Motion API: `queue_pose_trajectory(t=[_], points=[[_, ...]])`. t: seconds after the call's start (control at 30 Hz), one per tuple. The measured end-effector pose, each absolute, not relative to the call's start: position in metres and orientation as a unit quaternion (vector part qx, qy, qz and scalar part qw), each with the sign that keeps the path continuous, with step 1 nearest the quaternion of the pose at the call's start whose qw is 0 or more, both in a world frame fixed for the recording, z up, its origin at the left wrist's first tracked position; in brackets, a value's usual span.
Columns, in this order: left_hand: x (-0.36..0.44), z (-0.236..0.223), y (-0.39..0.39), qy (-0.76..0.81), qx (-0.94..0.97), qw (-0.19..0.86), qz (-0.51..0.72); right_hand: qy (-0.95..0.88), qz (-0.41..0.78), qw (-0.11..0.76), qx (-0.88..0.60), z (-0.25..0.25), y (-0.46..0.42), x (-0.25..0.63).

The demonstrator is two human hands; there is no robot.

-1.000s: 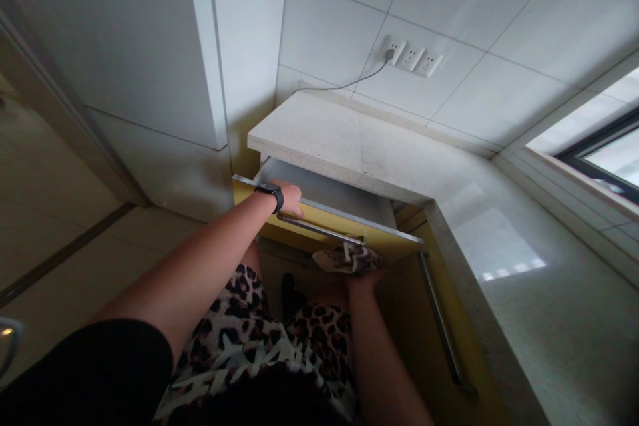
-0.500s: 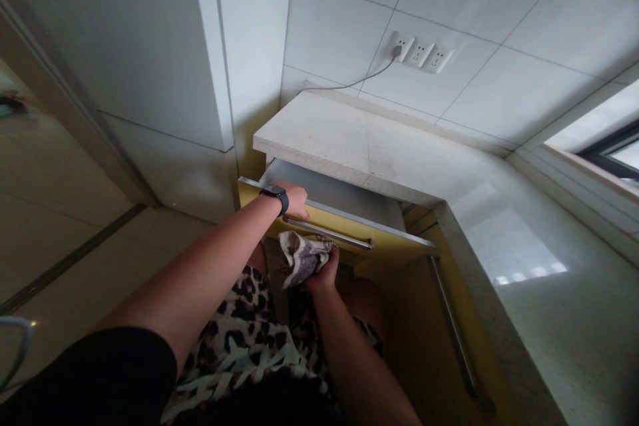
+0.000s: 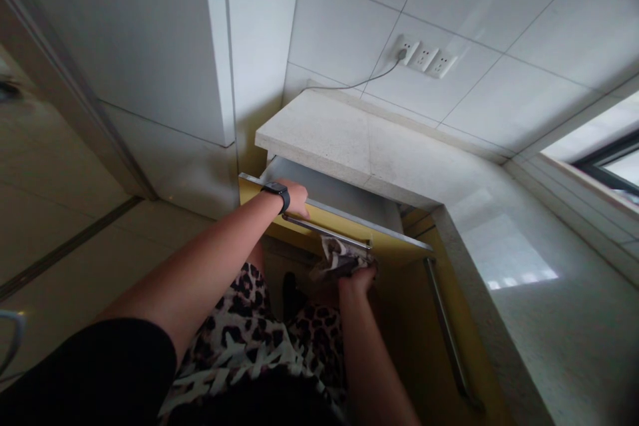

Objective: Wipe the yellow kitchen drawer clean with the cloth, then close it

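Note:
A yellow drawer (image 3: 394,237) with a metal top edge is pulled partly out below the counter. My left hand (image 3: 295,200), with a black watch on the wrist, grips the top edge of its front; the thumb shows outside and the other fingers are mostly hidden behind the edge. Lower and to the right, my right hand (image 3: 363,277) holds a crumpled white and grey-brown cloth (image 3: 339,258) against the drawer front, just under the metal bar handle (image 3: 327,231). The cloth is partly blurred and covers some of the fingers.
Above the drawer lies a pale stone countertop (image 3: 324,126), continuing along the right side. A cabinet door with a long metal handle (image 3: 449,333) is close by my right arm. A cord (image 3: 344,86) runs to wall sockets (image 3: 424,56). A tall white panel (image 3: 164,46) stands left.
My right hand has moved right with the cloth, from below the handle's middle to below its right end. The left hand stays on the drawer, which has not visibly moved.

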State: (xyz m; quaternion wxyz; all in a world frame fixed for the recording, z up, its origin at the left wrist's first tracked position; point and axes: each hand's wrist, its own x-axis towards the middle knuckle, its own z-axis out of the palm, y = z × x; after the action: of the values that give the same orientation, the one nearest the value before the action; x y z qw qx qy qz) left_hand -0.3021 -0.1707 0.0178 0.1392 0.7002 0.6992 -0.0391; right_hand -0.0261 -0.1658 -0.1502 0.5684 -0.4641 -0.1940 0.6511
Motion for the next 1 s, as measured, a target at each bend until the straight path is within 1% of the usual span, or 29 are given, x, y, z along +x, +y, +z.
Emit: queue_pose_trajectory(t=[0.13,0.4,0.5,0.63,1.0], points=[[-0.301,0.019,-0.17,0.696,0.703,0.141,-0.048,-0.155,0.682,0.532,-0.478,-0.151,-0.185,-0.057],[-0.299,0.022,-0.173,0.699,0.7,0.13,-0.061,-0.129,0.812,0.379,-0.424,-0.144,-0.231,-0.127],[-0.299,0.02,-0.172,0.699,0.7,0.132,-0.059,-0.132,0.834,0.346,-0.409,-0.14,-0.236,-0.132],[-0.299,0.018,-0.173,0.704,0.697,0.124,-0.06,-0.133,0.829,0.361,-0.405,-0.14,-0.231,-0.11],[-0.299,0.02,-0.177,0.7,0.701,0.126,-0.051,-0.161,0.739,0.5,-0.421,-0.141,-0.228,-0.036]])
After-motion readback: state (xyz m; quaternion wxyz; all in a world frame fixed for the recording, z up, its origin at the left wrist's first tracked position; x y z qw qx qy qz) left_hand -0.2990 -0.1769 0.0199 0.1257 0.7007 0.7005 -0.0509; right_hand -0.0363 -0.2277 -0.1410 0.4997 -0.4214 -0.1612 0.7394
